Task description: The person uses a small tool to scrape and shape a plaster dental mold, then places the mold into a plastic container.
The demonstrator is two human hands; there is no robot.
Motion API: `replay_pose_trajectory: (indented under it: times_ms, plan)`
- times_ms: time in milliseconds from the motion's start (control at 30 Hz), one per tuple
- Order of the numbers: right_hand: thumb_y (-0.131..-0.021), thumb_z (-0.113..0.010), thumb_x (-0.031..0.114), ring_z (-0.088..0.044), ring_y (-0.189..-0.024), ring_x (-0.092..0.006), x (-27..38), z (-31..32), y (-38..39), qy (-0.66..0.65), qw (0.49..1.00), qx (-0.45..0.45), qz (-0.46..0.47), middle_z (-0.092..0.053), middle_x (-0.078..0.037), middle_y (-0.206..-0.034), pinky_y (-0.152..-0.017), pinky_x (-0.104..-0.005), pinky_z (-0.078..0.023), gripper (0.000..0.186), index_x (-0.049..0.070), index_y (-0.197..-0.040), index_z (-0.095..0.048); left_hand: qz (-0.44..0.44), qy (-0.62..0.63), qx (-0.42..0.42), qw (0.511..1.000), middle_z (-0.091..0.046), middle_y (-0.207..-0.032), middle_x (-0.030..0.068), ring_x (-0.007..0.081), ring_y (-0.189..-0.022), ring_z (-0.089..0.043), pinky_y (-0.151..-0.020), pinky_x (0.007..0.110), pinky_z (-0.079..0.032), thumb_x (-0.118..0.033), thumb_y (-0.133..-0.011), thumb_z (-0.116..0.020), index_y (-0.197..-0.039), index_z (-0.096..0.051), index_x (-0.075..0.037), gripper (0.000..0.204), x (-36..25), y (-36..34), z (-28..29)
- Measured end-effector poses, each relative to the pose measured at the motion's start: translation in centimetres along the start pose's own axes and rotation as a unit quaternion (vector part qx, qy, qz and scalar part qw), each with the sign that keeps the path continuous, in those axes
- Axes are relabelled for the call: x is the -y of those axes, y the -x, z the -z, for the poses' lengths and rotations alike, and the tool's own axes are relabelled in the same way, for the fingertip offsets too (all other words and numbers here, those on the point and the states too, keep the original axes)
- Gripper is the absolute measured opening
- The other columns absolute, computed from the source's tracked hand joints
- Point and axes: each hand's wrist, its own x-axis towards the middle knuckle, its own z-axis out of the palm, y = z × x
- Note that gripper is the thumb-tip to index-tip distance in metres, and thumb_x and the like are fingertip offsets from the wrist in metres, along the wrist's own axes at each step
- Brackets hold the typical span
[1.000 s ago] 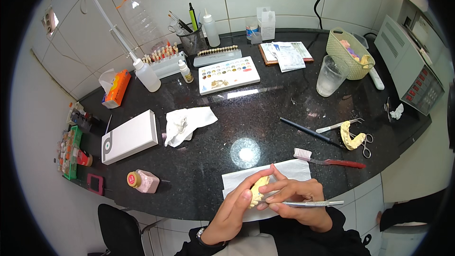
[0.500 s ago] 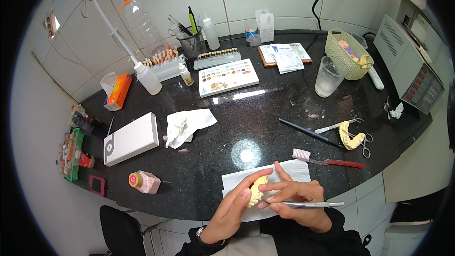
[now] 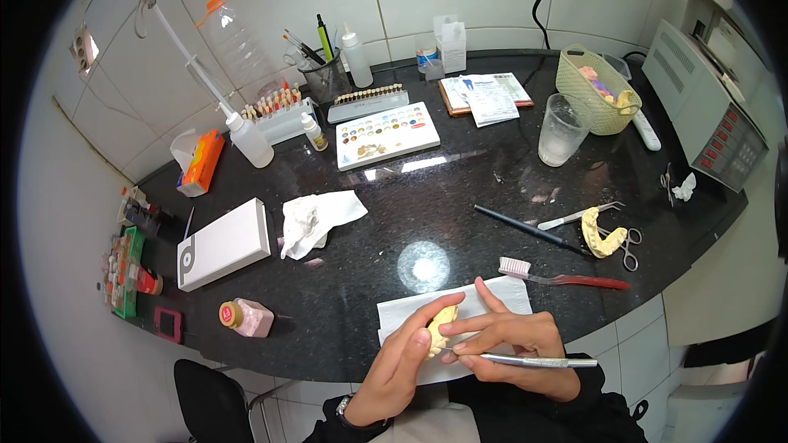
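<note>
Fingers and thumb of the left hand (image 3: pixel 396 369) close around a yellow dental cast (image 3: pixel 436 331), held above the white paper (image 3: pixel 515 297) at the near edge of the bench (image 3: pixel 345 303). The right hand (image 3: pixel 529 336) pinches a slim metal tool (image 3: pixel 546 360), and its fingertips rest against the cast. Over the last half second the handle's rear end has dipped slightly; both grips look the same, so what altered is the tool's angle. Right fingers cover part of the cast, and the exact contact is too small to tell. A red-handled toothbrush (image 3: pixel 574 280) lies just beyond the paper's far right corner; toward the bench's right edge are a second cast (image 3: pixel 589 231), tweezers (image 3: pixel 565 220) and scissors (image 3: pixel 630 258).
</note>
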Motion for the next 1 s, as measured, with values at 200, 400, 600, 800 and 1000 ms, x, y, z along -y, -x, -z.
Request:
replay_pose_trajectory:
  times_ms: [200, 400, 600, 800, 1000]
  plan:
    - [-0.077, -0.067, 0.003, -0.062, -0.105, -0.0270, -1.0, -0.4, 0.4, -0.036, 0.999, -0.025, 0.024, -0.070, -0.013, -0.090, -0.112, -0.0548, -0.008, 0.009, 0.004, -0.086, -0.067, -0.004, 0.027, -0.025, 0.999, -0.043, -0.135, 0.0163, 0.0224, -0.125, -0.041, -0.105, 0.032, -0.026, -0.035, -0.099, -0.025, -0.135, -0.036, 0.005, 0.055, -0.2, 0.0, -0.6]
    - [-0.084, -0.061, 0.002, -0.062, -0.105, -0.0284, -2.1, -2.0, 1.1, -0.084, 0.988, -0.109, 0.076, -0.070, -0.015, -0.092, -0.112, -0.0541, -0.011, 0.008, 0.002, -0.091, -0.060, -0.022, 0.058, -0.068, 0.996, -0.040, -0.137, 0.0153, 0.0214, -0.124, -0.040, -0.105, 0.032, -0.026, -0.033, -0.098, -0.026, -0.137, -0.033, 0.005, 0.054, 0.8, 0.1, -1.2]
    - [-0.085, -0.060, 0.003, -0.065, -0.099, -0.0257, -1.5, -2.0, 0.4, -0.137, 0.983, -0.120, 0.007, -0.068, -0.018, -0.095, -0.111, -0.0513, -0.019, 0.006, 0.001, -0.090, -0.058, -0.071, 0.003, -0.136, 0.988, -0.044, -0.128, 0.0132, 0.0181, -0.115, -0.044, -0.100, 0.032, -0.031, -0.033, -0.095, -0.037, -0.137, -0.032, 0.005, 0.056, 0.7, 0.3, -1.2]
    - [-0.086, -0.061, 0.005, -0.067, -0.089, -0.0213, -1.3, -0.4, 0.9, -0.077, 0.987, -0.141, -0.029, -0.068, -0.017, -0.093, -0.103, -0.0431, -0.036, 0.010, -0.002, -0.092, -0.058, -0.151, -0.512, -0.106, 0.839, -0.050, -0.091, 0.0108, 0.0239, -0.090, -0.049, -0.090, 0.039, -0.032, -0.004, -0.082, -0.055, -0.132, -0.042, -0.002, 0.051, -1.5, 0.1, 0.4]
    - [-0.093, -0.055, 0.016, -0.066, -0.082, -0.0198, -0.5, -0.1, 1.5, -0.100, 0.979, -0.176, 0.018, -0.068, -0.018, -0.089, -0.083, -0.0330, -0.049, 0.020, -0.003, -0.096, -0.057, -0.197, -0.601, -0.100, 0.768, -0.053, -0.089, 0.0056, 0.0219, -0.087, -0.050, -0.094, 0.044, -0.029, -0.004, -0.073, -0.063, -0.125, -0.052, -0.007, 0.053, -3.0, 0.2, 0.1]
